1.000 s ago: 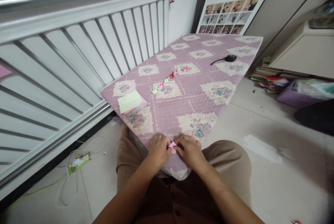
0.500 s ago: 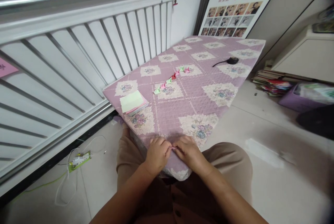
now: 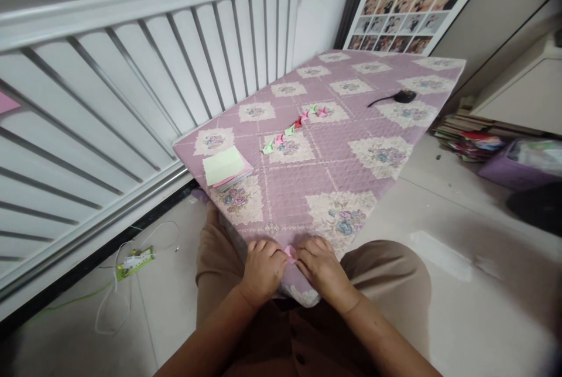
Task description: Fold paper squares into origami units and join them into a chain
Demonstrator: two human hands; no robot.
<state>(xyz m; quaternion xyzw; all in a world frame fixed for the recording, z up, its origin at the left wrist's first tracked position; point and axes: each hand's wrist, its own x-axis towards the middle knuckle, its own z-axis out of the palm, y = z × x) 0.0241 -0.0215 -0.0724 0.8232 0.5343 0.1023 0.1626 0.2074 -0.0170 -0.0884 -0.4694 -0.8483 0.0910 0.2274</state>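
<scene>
A small piece of pink paper (image 3: 290, 253) lies between my two hands at the near corner of the table. My left hand (image 3: 265, 264) pinches its left side, fingers curled. From the other side my right hand (image 3: 322, 264) grips it with thumb and fingers together. Its exact folds are partly hidden by the fingertips. Farther up the cloth runs a slanting row of small folded paper pieces (image 3: 289, 130) in green, pink and red. Left of that row sits a stack of coloured paper (image 3: 223, 167) with a pale green sheet on top.
A floral purple tablecloth (image 3: 290, 189) covers the table. Toward its far right lies a black object with a thin tail (image 3: 404, 96). A white radiator (image 3: 144, 78) borders the left side. On the floor are a power strip (image 3: 135, 261) with cables and a purple bin (image 3: 504, 169).
The pink paper, seen as a thin edge before, now shows a broader flat face between my fingers. My hands stay at the table corner; the view has tilted down slightly.
</scene>
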